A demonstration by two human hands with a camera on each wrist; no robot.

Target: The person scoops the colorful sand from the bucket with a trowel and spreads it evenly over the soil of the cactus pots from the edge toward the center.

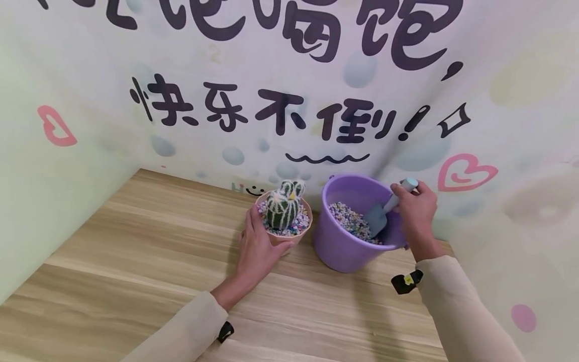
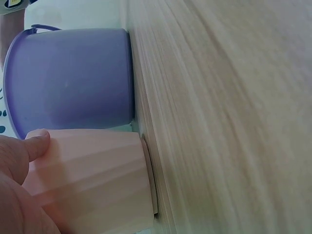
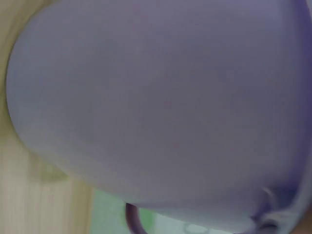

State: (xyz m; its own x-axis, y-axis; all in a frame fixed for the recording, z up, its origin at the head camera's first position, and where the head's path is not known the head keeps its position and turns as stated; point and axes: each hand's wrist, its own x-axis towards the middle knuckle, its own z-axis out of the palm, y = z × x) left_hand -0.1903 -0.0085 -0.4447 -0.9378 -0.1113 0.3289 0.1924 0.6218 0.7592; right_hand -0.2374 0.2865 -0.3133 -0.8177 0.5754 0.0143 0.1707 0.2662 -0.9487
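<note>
A cactus (image 1: 281, 213) with white stripes stands in a peach flowerpot (image 1: 288, 240), with colorful pebbles round its base. My left hand (image 1: 259, 249) holds the pot's near left side, its thumb across the front; in the left wrist view the thumb lies on the pot's wall (image 2: 97, 180). To the right is a purple bucket (image 1: 344, 254) with colorful pebbles (image 1: 350, 221) inside. My right hand (image 1: 417, 203) grips the handle of a grey-blue shovel (image 1: 377, 218) at the bucket's right rim. The shovel's blade points down among the pebbles. The right wrist view shows mostly the bucket's outer wall (image 3: 161, 107).
Everything stands on a wood-grain table (image 1: 149, 261). A printed cloth (image 1: 253, 60) with large dark characters hangs close behind the pot and bucket. A pale green wall (image 1: 54, 201) borders the table on the left.
</note>
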